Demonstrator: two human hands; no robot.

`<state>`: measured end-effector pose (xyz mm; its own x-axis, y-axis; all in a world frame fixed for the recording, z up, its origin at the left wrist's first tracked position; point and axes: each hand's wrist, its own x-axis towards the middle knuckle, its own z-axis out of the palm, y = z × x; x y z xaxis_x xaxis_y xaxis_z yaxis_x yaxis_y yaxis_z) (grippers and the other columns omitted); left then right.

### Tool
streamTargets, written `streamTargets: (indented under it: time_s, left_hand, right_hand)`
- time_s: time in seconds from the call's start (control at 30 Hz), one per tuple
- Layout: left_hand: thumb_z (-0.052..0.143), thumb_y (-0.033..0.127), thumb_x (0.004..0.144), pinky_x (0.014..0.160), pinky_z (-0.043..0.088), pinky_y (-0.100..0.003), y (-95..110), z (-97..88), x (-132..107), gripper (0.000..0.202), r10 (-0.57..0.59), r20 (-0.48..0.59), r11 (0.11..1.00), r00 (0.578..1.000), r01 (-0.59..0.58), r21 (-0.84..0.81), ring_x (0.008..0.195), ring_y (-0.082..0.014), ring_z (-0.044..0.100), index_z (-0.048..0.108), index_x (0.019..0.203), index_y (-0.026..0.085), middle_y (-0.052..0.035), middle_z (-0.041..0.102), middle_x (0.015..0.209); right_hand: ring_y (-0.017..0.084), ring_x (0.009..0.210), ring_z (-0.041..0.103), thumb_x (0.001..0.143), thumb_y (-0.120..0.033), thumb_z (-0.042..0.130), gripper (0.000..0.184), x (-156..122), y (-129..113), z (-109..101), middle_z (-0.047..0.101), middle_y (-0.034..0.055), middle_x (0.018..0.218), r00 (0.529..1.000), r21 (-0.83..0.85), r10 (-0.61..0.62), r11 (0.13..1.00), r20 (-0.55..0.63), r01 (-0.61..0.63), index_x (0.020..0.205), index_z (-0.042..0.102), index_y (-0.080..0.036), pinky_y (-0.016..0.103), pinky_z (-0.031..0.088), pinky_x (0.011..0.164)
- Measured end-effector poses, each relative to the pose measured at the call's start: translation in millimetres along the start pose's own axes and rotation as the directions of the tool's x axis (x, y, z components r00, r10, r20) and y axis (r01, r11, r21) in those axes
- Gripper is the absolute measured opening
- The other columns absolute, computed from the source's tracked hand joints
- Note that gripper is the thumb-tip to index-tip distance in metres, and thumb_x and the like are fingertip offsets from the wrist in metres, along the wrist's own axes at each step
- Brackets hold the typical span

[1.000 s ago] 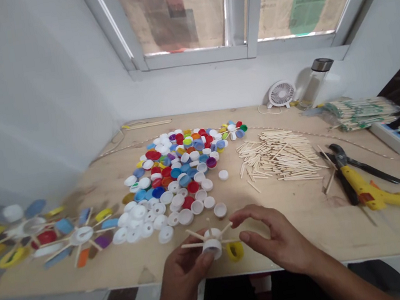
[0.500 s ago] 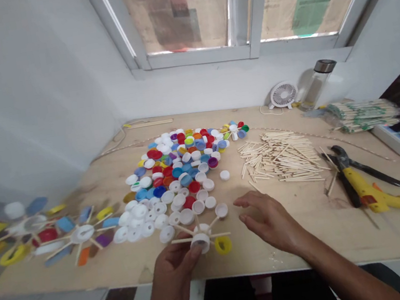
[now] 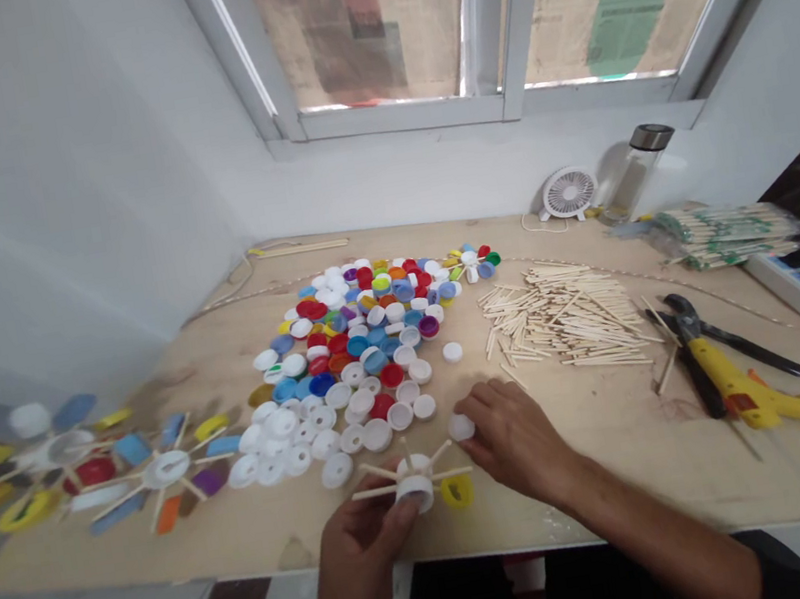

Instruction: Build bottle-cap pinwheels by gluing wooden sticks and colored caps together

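Gripping a spoked white cap hub [image 3: 415,487] in the fingers of the left hand [image 3: 357,559], low over the tabletop's [image 3: 603,429] near edge; pinching a loose white cap [image 3: 461,426] just beside it in the fingers of the right hand [image 3: 517,438]. Could snap or loosen a thin spoke [image 3: 370,493] through squeezing or a knock from the right hand, or drop the hub off the edge. Farther back: a clear bottle [image 3: 635,176], contents impossible to tell, and a plastic bag [image 3: 669,226] stuffed with sticks [image 3: 738,228].
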<state>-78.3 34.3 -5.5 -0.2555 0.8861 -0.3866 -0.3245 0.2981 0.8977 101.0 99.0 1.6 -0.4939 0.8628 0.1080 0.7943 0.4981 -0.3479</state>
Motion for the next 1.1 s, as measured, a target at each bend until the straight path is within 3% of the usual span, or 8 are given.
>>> streamTargets:
  time_s: [0.2, 0.33, 0.43, 0.53, 0.6, 0.73, 0.9, 1.1]
  left_hand:
    - [0.088, 0.045, 0.041, 0.081, 0.053, -0.03, -5.7, 22.1, -11.4, 0.048, 0.066, -0.025, 0.998, 0.998, -0.066, 0.005, 0.085, -0.025, 0.07, 0.074, 0.08, 0.021, -0.004, 0.078, 0.082]
    - [0.088, 0.047, 0.04, 0.08, 0.054, -0.029, -10.0, 17.9, -6.2, 0.049, 0.052, -0.04, 0.996, 0.998, -0.049, 0.071, 0.087, -0.0253, 0.07, 0.074, 0.08, 0.022, -0.0036, 0.078, 0.085]
    - [0.087, 0.047, 0.04, 0.077, 0.056, -0.033, -13.2, 7.9, 2.9, 0.048, 0.02, -0.021, 0.989, 1.0, -0.017, 0.148, 0.09, -0.0298, 0.07, 0.074, 0.078, 0.021, -0.0061, 0.078, 0.089]
    - [0.086, 0.047, 0.043, 0.078, 0.057, -0.035, -14.9, 2.9, 9.5, 0.046, 0.027, -0.026, 0.985, 0.999, -0.022, 0.17, 0.093, -0.0315, 0.07, 0.074, 0.08, 0.023, -0.0058, 0.078, 0.09]
    - [0.086, 0.046, 0.042, 0.078, 0.058, -0.036, -14.4, 3.7, 10.9, 0.047, 0.033, -0.03, 0.984, 0.999, -0.027, 0.175, 0.092, -0.0321, 0.07, 0.074, 0.082, 0.024, -0.0047, 0.078, 0.087]
    - [0.087, 0.045, 0.042, 0.077, 0.058, -0.035, -9.7, 12.2, 5.9, 0.042, 0.043, -0.02, 0.981, 0.999, -0.038, 0.189, 0.093, -0.0326, 0.069, 0.075, 0.078, 0.026, -0.0036, 0.078, 0.087]
    - [0.088, 0.045, 0.042, 0.079, 0.054, -0.028, -8.7, 22.3, -4.8, 0.048, 0.095, -0.057, 0.992, 0.994, -0.09, 0.087, 0.09, -0.0262, 0.07, 0.074, 0.083, 0.023, -0.0028, 0.078, 0.083]
    - [0.088, 0.039, 0.046, 0.076, 0.054, -0.027, -13.4, 21.0, -5.2, 0.044, 0.104, -0.033, 0.994, 0.994, -0.103, 0.022, 0.082, -0.0235, 0.071, 0.073, 0.082, 0.021, -0.0039, 0.077, 0.081]
  right_hand:
    - [0.026, 0.094, 0.055, 0.085, -0.015, 0.058, 0.021, -30.7, 11.2, -10.9, 0.064, 0.0084, 0.098, 0.999, 0.014, 0.002, 1.0, -0.034, -0.002, 0.105, 0.06, -0.02, 0.04, 0.041, 0.082]
    - [0.026, 0.105, 0.055, 0.088, -0.021, 0.054, 0.029, -55.2, 31.4, -26.9, 0.063, 0.0096, 0.114, 0.992, 0.031, -0.008, 0.999, -0.122, 0.012, 0.116, 0.056, -0.021, 0.043, 0.043, 0.089]
    - [0.025, 0.11, 0.056, 0.091, -0.024, 0.048, 0.03, -90.5, 68.8, -46.6, 0.062, 0.0105, 0.117, 0.949, -0.017, 0.058, 0.998, -0.309, -0.066, 0.12, 0.055, -0.021, 0.043, 0.045, 0.092]
    - [0.026, 0.105, 0.06, 0.089, -0.026, 0.048, 0.03, -139.8, 119.5, -65.3, 0.066, 0.0106, 0.11, 0.856, -0.118, 0.177, 0.957, -0.486, -0.265, 0.116, 0.058, -0.021, 0.043, 0.048, 0.09]
    - [0.028, 0.102, 0.062, 0.088, -0.029, 0.048, 0.03, -173.2, 152.1, -73.7, 0.066, 0.0122, 0.11, 0.816, -0.202, 0.223, 0.903, -0.533, -0.379, 0.113, 0.06, -0.02, 0.044, 0.049, 0.089]
    - [0.029, 0.103, 0.063, 0.083, -0.025, 0.047, 0.036, -218.6, 199.2, -78.2, 0.065, 0.0134, 0.116, 0.87, -0.376, 0.23, 0.832, -0.437, -0.409, 0.116, 0.059, -0.018, 0.044, 0.05, 0.087]
    - [0.033, 0.104, 0.062, 0.079, -0.024, 0.047, 0.045, -224.0, 224.0, -73.4, 0.059, 0.0162, 0.125, 0.91, -0.452, 0.242, 0.807, -0.337, -0.381, 0.122, 0.055, -0.019, 0.048, 0.049, 0.084]
    - [0.034, 0.106, 0.06, 0.076, -0.025, 0.05, 0.043, -211.6, 213.6, -78.6, 0.061, 0.0212, 0.118, 0.89, -0.245, 0.246, 0.902, -0.383, -0.355, 0.119, 0.053, -0.023, 0.049, 0.045, 0.086]
